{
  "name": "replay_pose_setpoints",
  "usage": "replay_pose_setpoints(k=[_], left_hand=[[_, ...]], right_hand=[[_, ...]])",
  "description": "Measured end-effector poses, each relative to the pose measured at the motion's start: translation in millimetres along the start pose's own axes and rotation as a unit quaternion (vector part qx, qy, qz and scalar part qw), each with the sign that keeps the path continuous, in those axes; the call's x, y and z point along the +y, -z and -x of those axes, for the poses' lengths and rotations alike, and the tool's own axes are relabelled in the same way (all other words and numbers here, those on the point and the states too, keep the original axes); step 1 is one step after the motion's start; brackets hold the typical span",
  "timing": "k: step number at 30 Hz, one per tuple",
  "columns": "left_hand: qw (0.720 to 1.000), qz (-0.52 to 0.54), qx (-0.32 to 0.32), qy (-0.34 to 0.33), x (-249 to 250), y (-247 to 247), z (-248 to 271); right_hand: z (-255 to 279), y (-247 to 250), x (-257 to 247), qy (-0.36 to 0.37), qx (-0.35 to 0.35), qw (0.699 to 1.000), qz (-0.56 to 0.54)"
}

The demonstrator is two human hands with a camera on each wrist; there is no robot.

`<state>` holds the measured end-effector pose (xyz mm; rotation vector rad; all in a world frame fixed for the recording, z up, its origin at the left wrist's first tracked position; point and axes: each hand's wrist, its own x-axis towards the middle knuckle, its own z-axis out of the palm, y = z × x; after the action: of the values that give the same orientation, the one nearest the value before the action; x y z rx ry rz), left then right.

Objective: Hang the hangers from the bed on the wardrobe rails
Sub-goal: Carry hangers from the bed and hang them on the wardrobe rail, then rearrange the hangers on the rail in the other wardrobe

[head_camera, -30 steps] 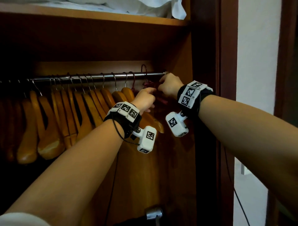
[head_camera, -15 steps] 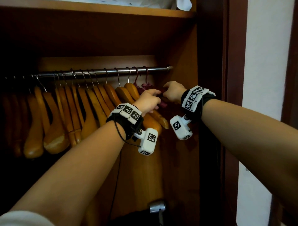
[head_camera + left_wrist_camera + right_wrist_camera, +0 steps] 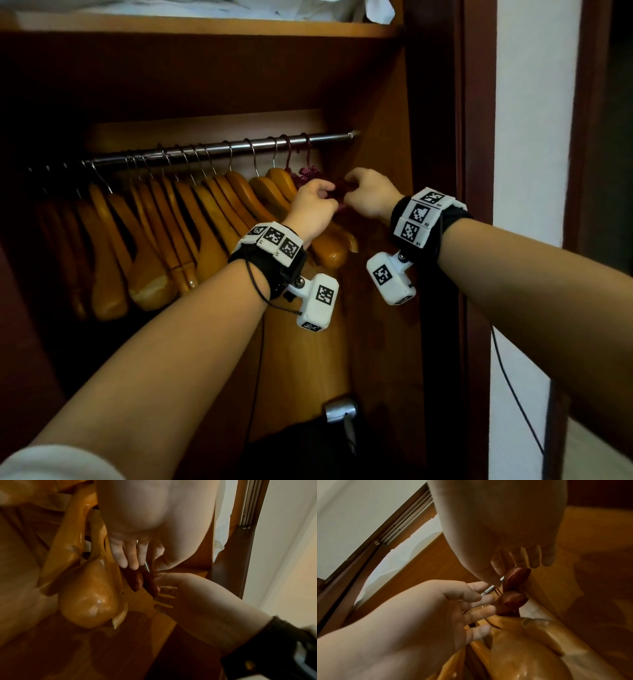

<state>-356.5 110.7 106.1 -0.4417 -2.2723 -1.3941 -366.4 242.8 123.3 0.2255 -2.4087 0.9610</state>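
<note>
Wardrobe interior, brown wood, with a shelf of white linen above. Metal rail spans it: a row of pale wooden hangers hooked along its length, and two dark red padded hangers near the rail's right end. My left hand: fingers loosely curled, tips against the nearer red hanger; whether it grips, I cannot tell. My right hand: fingers bent round the red hanger nearest the side wall, just beside my left. Both wrists carry marker-tagged bands.
</note>
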Motion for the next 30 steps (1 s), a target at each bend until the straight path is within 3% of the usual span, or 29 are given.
replay_pose_setpoints(k=[7,11,17,25,30], left_hand=[[0.996,0.012,0.089,-0.02,-24,24,45],[0.994,0.021,0.105,-0.033,-35,48,75],[0.978,0.008,0.203,-0.044,-48,105,115],[0.951,-0.093,0.279,-0.094,-35,193,165],[0.934,-0.128,0.323,-0.083,-33,232,190]], right_hand=[[49,-19,-20,0.011,0.012,1.0,0.002],[71,-34,-41,0.023,0.018,0.999,-0.013],[100,-80,-101,0.086,-0.033,0.992,-0.086],[124,-135,-185,0.21,-0.139,0.938,-0.239],[143,-155,-224,0.228,-0.204,0.911,-0.276]])
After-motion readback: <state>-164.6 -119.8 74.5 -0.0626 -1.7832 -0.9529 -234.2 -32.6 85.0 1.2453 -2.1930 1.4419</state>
